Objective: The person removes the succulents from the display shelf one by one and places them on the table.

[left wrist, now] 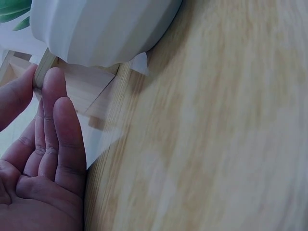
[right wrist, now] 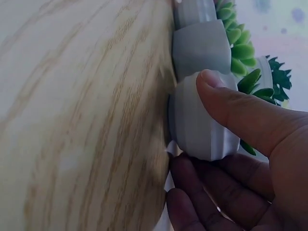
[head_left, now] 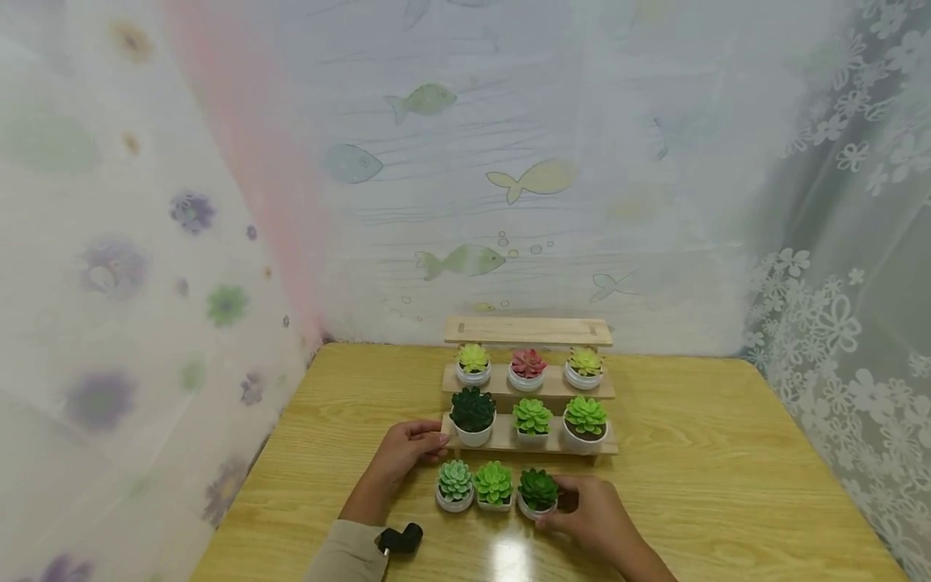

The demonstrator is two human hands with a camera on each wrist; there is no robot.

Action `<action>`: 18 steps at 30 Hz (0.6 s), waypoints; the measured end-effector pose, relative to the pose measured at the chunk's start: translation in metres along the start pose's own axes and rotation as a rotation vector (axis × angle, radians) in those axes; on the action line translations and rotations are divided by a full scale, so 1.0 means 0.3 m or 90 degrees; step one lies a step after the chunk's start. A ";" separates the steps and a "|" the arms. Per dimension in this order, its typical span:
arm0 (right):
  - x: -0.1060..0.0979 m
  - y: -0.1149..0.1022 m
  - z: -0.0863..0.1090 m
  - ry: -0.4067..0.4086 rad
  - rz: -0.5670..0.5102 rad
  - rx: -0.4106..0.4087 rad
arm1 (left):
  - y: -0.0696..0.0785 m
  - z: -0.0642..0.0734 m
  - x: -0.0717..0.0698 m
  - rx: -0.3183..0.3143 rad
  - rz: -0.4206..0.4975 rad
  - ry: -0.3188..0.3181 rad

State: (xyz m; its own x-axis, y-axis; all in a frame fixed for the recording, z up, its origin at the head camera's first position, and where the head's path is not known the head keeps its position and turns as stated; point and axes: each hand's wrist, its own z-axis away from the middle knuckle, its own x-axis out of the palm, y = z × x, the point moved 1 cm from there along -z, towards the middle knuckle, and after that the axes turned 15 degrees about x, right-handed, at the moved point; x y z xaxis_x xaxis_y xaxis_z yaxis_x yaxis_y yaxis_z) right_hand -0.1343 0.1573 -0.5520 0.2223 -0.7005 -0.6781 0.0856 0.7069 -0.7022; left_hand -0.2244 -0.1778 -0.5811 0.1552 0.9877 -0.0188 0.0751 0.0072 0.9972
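Note:
My right hand (head_left: 592, 511) grips a small white ribbed pot with a dark green succulent (head_left: 538, 489), thumb on one side and fingers on the other. In the right wrist view the pot (right wrist: 202, 120) stands at the tabletop, beside a smooth white pot (right wrist: 202, 50). My left hand (head_left: 405, 453) pinches the left end of a tiered wooden plant stand's lowest shelf (head_left: 502, 436); the board edge (left wrist: 44, 70) shows between thumb and fingertip. Left of the gripped pot, a pale green succulent (head_left: 455, 481) and a bright green succulent (head_left: 494, 482) stand in front of the stand.
The lowest shelf bears a very dark succulent (head_left: 473, 411) and two bright green ones. On the middle shelf (head_left: 502, 384) a red succulent (head_left: 527, 364) sits between two yellow-green ones. Behind the bare top board (head_left: 528, 330) hangs a fish-patterned curtain (head_left: 618, 242). The wooden table (head_left: 727, 485) extends to both sides.

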 end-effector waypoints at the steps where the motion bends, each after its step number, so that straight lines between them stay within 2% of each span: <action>1: 0.001 0.000 0.001 0.000 0.000 0.001 | -0.001 0.001 0.000 0.000 0.001 0.000; 18: 0.005 -0.014 0.013 0.001 0.003 -0.015 | 0.007 0.004 0.000 0.000 0.000 -0.009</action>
State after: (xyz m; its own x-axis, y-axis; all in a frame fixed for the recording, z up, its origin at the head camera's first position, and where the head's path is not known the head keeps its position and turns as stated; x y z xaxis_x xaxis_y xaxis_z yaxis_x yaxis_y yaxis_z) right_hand -0.1305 0.1537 -0.5492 0.2205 -0.6969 -0.6824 0.0621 0.7083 -0.7032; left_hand -0.2232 -0.1781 -0.5790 0.1686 0.9855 -0.0192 0.0751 0.0065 0.9972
